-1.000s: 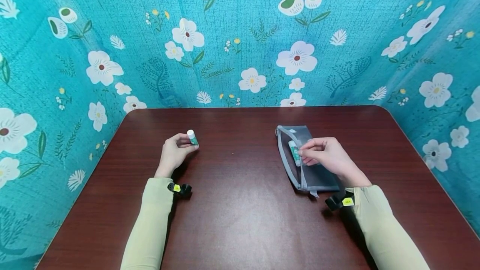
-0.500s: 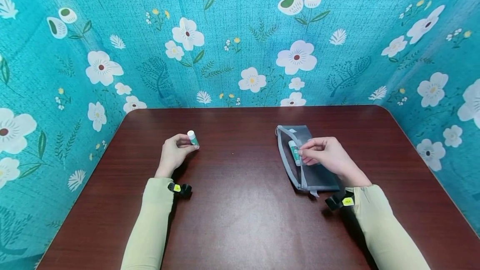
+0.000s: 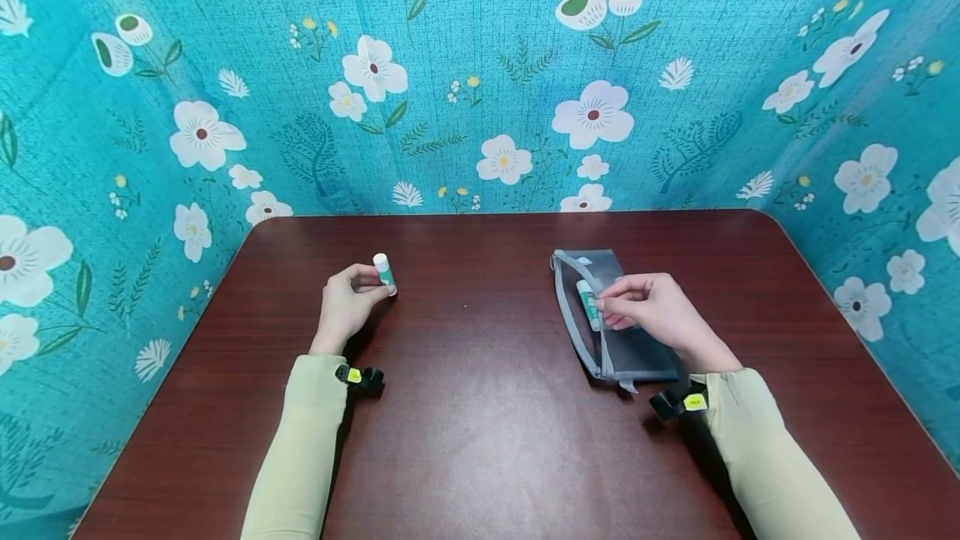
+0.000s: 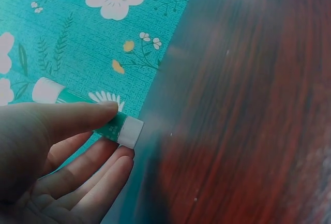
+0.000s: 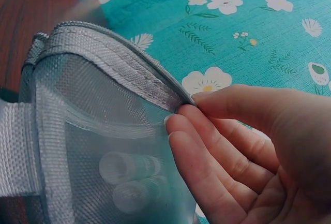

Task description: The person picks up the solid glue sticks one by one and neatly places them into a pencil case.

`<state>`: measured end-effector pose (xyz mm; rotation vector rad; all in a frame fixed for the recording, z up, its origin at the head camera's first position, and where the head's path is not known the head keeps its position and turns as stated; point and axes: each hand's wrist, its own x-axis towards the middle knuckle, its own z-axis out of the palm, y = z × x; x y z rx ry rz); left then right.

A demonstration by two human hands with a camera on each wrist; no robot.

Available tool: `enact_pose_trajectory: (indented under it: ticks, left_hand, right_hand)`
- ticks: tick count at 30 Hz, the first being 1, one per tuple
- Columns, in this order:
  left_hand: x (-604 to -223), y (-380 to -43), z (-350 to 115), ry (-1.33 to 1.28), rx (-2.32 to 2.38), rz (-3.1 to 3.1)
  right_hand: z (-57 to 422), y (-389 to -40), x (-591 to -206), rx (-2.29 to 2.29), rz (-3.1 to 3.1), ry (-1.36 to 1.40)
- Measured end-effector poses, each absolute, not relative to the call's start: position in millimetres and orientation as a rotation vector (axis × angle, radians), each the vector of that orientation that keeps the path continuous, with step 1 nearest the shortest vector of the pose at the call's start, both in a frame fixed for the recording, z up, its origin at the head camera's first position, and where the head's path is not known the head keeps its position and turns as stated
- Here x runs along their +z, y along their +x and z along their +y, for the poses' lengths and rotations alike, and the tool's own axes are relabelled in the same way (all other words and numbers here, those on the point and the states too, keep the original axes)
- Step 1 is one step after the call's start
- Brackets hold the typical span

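Above the left part of the table, my left hand (image 3: 349, 305) pinches a green glue stick (image 3: 386, 273) with white ends between thumb and fingers. In the head view the stick stands nearly upright, its white cap on top. On the right lies a grey mesh zipper pouch (image 3: 637, 354), its mouth gaping toward the left. My right hand (image 3: 651, 312) pinches the zipper edge (image 5: 160, 92) between thumb and fingertips, lifting that side. Through the mesh in the right wrist view, two white-ended glue sticks (image 5: 121, 168) lie side by side; in the head view one glue stick (image 3: 588, 305) shows at the opening.
A dark reddish-brown wooden table (image 3: 465, 407) carries the pouch. Behind it and along both sides hangs a turquoise flowered cloth (image 3: 450, 90). Each wrist wears a black camera (image 3: 367, 380) with a yellow label.
The glue stick in my left hand has risen slightly and stands a little straighter. My right hand and the pouch stay as they were.
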<state>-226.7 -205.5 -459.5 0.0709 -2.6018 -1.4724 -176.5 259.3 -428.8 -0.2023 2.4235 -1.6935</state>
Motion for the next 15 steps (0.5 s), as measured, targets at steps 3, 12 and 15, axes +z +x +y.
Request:
enact_pose_trajectory:
  ticks: [3,12,15]
  left_hand:
    - [-458.4,-226.7,-204.9,0.077,-1.482,-2.597]
    - [-459.0,-227.0,-204.4,0.093,-1.481,-2.584]
    - [-458.9,-226.9,-203.7,0.098,-1.493,-2.576]
  right_hand:
    - [259.4,-176.6,-428.9,-1.692,2.426,-0.211]
    - [259.8,-176.0,-429.5,-1.702,2.421,-0.224]
    - [259.9,-175.7,-429.4,-1.701,2.423,-0.223]
